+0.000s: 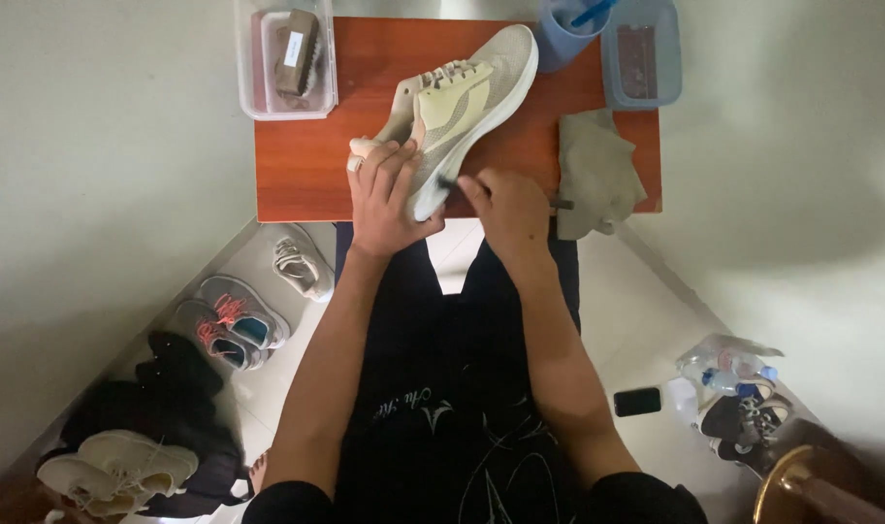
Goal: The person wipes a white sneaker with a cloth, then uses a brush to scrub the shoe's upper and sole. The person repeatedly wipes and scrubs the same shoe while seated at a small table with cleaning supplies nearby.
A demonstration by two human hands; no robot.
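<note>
A beige sneaker (462, 102) is being held at the centre top of the frame, tilted on its side over the red-brown table (306, 165), toe pointing to the upper right. Its heel end is being gripped by the left hand (389, 194), fingers wrapped close together around the sole edge. Just to the right, the right hand (510, 209) is being kept curled, fingers pinched on a small dark tool (446, 182) that is being pressed against the white sole rim; what kind of tool cannot be told. A grey cloth (597, 170) is being left lying at the table's right edge. A clear box (285, 58) is being seen upper left.
</note>
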